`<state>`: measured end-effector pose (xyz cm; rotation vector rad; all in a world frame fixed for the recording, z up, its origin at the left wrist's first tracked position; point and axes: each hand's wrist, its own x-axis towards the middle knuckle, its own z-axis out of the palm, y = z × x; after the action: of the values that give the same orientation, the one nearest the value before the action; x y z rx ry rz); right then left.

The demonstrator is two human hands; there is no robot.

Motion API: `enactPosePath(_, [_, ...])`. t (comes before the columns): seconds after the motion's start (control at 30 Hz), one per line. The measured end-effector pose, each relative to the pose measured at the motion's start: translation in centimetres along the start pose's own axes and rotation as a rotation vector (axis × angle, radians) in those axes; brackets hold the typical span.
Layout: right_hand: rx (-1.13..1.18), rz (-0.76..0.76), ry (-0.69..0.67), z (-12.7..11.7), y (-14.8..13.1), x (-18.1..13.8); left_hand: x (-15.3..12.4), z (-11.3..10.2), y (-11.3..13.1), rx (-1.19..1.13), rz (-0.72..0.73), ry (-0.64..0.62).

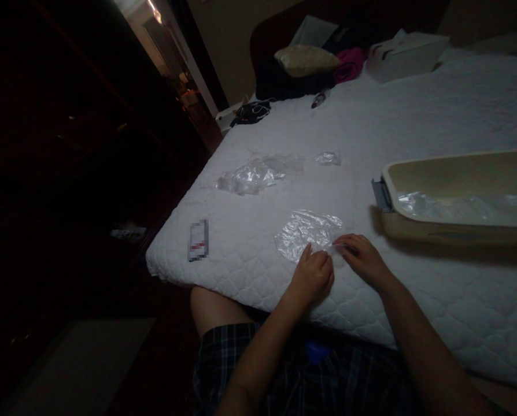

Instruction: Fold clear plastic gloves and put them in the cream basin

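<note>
A crinkled clear plastic bag (304,231) lies on the white quilted bed in front of me. My left hand (314,274) is at its near edge, index finger stretched onto the film and the other fingers curled against it. At the bag's right corner, my right hand (362,257) is closed in a pinch, with a bit of the film between thumb and fingers. The fingertips of both hands are close together. Dim light hides the exact grip.
To the right stands a cream plastic bin (449,222) holding clear plastic packets (453,205). Farther back lie a larger clear plastic sheet (258,173) and a small clear packet (328,158). A blurred-out flat item (198,240) is near the left edge. A white box (403,58) and a pillow (306,60) sit behind.
</note>
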<state>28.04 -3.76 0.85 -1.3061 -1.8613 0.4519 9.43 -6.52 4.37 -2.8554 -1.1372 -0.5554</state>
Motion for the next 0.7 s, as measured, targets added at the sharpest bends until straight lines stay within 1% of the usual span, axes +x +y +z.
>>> enactPosePath(0.2, [-0.048,0.074,0.017,-0.1,-0.5,0.3,-0.2,0.2,0.0,0.004,0.034,0.01])
enactPosePath(0.4, [-0.114,0.052,0.054,0.1,-1.0,0.5,-0.3,0.2,0.0,-0.004,0.034,-0.01])
enactPosePath(0.53, [-0.175,0.08,0.084,0.3,-1.4,0.8,-0.4,0.1,0.1,-0.004,0.041,-0.025])
enactPosePath(0.7, [-0.242,0.072,0.096,0.6,-1.6,1.0,-0.5,0.3,0.0,0.01,0.08,0.02])
